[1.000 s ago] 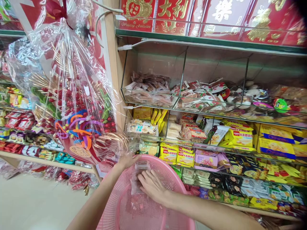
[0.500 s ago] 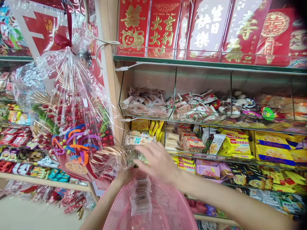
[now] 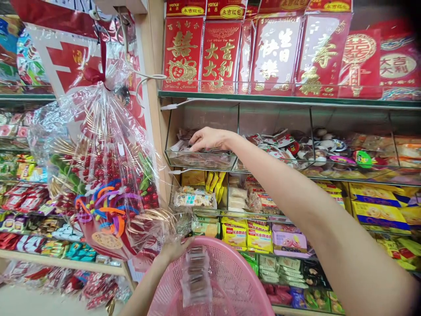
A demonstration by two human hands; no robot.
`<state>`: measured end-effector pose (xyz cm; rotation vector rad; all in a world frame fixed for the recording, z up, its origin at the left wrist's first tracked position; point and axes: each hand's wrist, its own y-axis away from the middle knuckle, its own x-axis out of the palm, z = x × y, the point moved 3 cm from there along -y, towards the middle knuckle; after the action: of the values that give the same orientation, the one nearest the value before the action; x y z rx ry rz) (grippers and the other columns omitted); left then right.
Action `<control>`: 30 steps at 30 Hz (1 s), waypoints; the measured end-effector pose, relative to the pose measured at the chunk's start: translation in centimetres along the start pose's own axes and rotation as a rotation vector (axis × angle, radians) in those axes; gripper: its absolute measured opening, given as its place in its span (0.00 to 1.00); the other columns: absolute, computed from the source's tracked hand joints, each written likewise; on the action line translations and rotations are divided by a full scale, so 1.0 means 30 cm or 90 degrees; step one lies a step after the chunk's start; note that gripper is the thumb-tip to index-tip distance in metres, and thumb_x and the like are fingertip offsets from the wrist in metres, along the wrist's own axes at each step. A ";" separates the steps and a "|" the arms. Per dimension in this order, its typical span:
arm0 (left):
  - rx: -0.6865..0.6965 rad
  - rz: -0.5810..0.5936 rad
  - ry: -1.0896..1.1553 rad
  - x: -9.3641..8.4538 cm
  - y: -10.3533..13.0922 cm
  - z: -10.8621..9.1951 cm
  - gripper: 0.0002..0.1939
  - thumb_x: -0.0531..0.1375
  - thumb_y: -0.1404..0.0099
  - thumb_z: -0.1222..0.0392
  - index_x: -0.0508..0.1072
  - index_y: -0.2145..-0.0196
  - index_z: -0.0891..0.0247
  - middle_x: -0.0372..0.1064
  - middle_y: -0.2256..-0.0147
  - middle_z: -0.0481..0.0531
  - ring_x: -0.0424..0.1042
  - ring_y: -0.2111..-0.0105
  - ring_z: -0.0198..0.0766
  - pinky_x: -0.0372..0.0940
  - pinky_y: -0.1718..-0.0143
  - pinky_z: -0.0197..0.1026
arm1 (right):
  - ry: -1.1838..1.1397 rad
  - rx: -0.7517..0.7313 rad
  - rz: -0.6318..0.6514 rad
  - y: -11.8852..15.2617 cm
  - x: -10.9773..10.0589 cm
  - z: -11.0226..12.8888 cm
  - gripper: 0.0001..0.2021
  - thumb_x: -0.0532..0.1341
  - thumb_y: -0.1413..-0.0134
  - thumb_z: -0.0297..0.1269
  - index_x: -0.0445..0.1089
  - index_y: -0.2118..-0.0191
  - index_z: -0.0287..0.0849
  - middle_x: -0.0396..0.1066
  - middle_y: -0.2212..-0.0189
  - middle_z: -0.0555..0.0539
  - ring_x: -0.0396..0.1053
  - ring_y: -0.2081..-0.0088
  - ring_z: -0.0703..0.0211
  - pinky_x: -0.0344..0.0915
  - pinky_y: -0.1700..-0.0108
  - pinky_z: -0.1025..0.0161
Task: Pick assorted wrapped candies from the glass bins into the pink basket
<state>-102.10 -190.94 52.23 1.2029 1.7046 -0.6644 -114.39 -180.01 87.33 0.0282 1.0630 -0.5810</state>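
A pink perforated basket (image 3: 243, 267) is at the bottom centre, with my left hand (image 3: 174, 250) closed on its rim at the upper left. A strip of small clear packets with brown contents (image 3: 197, 281) lies against the basket's inner side. Up in the leftmost glass compartment (image 3: 204, 160), my right hand (image 3: 208, 138) reaches over the front pane, its fingers curled down at the brown packets (image 3: 182, 135). Whether the fingertips grip a packet is hidden.
A cellophane-wrapped bouquet (image 3: 108, 175) hangs at the left, close to my left hand. Red envelopes (image 3: 219, 57) stand on the shelf above. Glass-fronted shelves of yellow snack packs (image 3: 234, 232) lie below the compartment. A wooden post (image 3: 154, 109) stands beside the shelves.
My right hand has moved up from above the basket into the upper left compartment. My left hand stays at the basket rim. The view has tilted slightly upward.
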 end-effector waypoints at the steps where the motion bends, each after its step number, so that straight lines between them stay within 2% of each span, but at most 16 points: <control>1: 0.000 -0.001 0.003 0.002 -0.002 0.004 0.33 0.45 0.42 0.34 0.66 0.50 0.58 0.66 0.49 0.56 0.62 0.47 0.48 0.55 0.48 0.44 | -0.015 0.009 0.022 0.000 -0.002 -0.005 0.16 0.65 0.58 0.36 0.70 0.60 0.37 0.71 0.66 0.45 0.64 0.67 0.63 0.58 0.71 0.68; 4: -0.007 0.006 0.010 0.007 -0.007 0.010 0.33 0.45 0.43 0.33 0.66 0.50 0.58 0.67 0.50 0.56 0.62 0.48 0.48 0.56 0.49 0.44 | -0.051 0.022 0.058 0.009 -0.016 -0.020 0.16 0.64 0.56 0.34 0.70 0.58 0.39 0.72 0.65 0.45 0.65 0.65 0.63 0.58 0.72 0.69; 9: 0.013 -0.015 -0.013 0.000 -0.004 -0.004 0.34 0.43 0.42 0.33 0.67 0.51 0.61 0.69 0.54 0.57 0.62 0.48 0.50 0.54 0.47 0.47 | -0.072 0.031 0.057 0.008 -0.009 -0.026 0.20 0.65 0.58 0.30 0.68 0.54 0.38 0.73 0.62 0.46 0.67 0.64 0.63 0.60 0.70 0.70; 15: 0.000 0.007 -0.001 -0.001 0.007 0.001 0.34 0.42 0.42 0.33 0.68 0.53 0.60 0.68 0.52 0.57 0.63 0.49 0.49 0.55 0.48 0.46 | -0.063 -0.010 0.012 -0.021 0.033 -0.009 0.20 0.63 0.59 0.23 0.67 0.55 0.31 0.73 0.70 0.47 0.67 0.68 0.66 0.63 0.66 0.70; 21: 0.009 -0.011 -0.008 -0.008 0.010 -0.003 0.32 0.43 0.41 0.34 0.68 0.53 0.58 0.70 0.55 0.56 0.65 0.50 0.48 0.57 0.50 0.45 | -0.167 -0.008 -0.052 0.000 0.003 -0.031 0.22 0.64 0.60 0.24 0.66 0.55 0.33 0.72 0.72 0.48 0.65 0.74 0.67 0.62 0.72 0.69; 26: 0.023 -0.024 -0.063 -0.011 0.006 -0.018 0.32 0.42 0.41 0.35 0.71 0.58 0.62 0.71 0.58 0.58 0.67 0.53 0.48 0.57 0.51 0.46 | -0.264 -0.041 -0.188 0.070 -0.093 -0.029 0.20 0.63 0.56 0.24 0.63 0.53 0.34 0.71 0.68 0.48 0.65 0.73 0.69 0.62 0.73 0.70; 28: 0.025 -0.021 -0.062 -0.014 0.005 -0.025 0.30 0.43 0.40 0.36 0.71 0.59 0.61 0.72 0.59 0.57 0.67 0.54 0.47 0.56 0.51 0.45 | -0.285 -0.092 -0.223 0.132 -0.124 -0.006 0.21 0.63 0.55 0.26 0.62 0.53 0.35 0.70 0.67 0.49 0.66 0.72 0.69 0.64 0.71 0.70; 30: 0.022 -0.005 -0.050 -0.014 0.005 -0.029 0.30 0.44 0.40 0.36 0.70 0.57 0.61 0.71 0.57 0.57 0.66 0.53 0.48 0.56 0.50 0.45 | -0.301 -0.148 -0.224 0.217 -0.127 0.026 0.22 0.63 0.55 0.27 0.61 0.51 0.37 0.69 0.65 0.50 0.66 0.70 0.69 0.64 0.69 0.69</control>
<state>-102.25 -190.35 52.98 1.1798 1.6394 -0.7383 -112.07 -173.04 89.24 -0.4864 0.6677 -0.7322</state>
